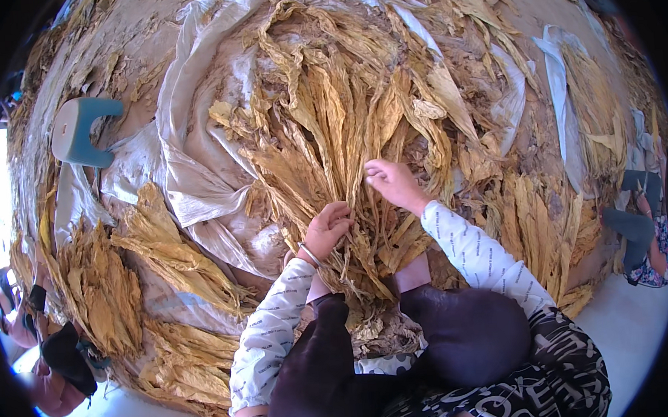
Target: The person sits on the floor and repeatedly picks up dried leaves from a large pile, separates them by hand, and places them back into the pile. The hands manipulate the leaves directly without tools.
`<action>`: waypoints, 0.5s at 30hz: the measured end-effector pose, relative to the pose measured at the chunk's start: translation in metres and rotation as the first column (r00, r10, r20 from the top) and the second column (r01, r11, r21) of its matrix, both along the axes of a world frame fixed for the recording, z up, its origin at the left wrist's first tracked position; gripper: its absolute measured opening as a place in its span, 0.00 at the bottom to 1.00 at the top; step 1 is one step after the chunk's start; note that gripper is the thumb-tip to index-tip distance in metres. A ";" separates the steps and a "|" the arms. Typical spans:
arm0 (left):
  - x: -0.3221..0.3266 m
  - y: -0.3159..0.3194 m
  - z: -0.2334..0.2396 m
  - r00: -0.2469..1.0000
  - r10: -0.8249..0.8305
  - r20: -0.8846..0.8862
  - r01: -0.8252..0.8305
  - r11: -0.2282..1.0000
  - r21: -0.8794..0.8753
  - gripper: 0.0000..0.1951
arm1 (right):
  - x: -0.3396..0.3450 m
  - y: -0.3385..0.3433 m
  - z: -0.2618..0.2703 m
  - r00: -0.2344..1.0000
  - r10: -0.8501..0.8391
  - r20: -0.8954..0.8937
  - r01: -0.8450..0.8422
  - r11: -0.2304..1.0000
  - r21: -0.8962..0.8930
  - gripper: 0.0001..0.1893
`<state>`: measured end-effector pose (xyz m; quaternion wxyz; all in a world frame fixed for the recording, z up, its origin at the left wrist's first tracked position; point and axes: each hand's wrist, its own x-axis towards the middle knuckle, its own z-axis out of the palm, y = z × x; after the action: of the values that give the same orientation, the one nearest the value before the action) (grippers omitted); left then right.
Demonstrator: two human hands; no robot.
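A fan of long, wrinkled yellow-brown dried leaves (335, 118), which look like cured tobacco, spreads out before me with its stalk ends toward my lap. My left hand (328, 228), with a bangle at the wrist, has its thumb and fingers closed at a narrow leaf near the stalk ends. Up and to the right, my right hand (394, 184) is over the fan with its fingers curled by the edge of a leaf. Whether those fingers pinch it is not clear. Loose stalk ends (352, 281) lie between my shins.
A blue plastic stool (83, 132) lies on its side at left. A rumpled white cloth (195, 159) curves around the leaves. More leaf piles lie at left (100, 288) and right (539, 226). Other people sit at the left (58, 359) and right (647, 237) edges.
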<state>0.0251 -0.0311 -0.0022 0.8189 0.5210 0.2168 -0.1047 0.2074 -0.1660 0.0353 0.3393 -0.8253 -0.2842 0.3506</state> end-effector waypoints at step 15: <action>0.016 0.010 -0.002 0.998 0.059 -0.015 -0.056 0.985 0.162 0.31 | 0.034 0.079 -0.039 0.934 -0.020 0.358 0.060 0.993 -0.103 0.33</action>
<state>0.0412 -0.0210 -0.0045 0.7743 0.5783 0.2476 -0.0683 0.2417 -0.0873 -0.0041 0.2424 -0.8985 -0.3038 0.2038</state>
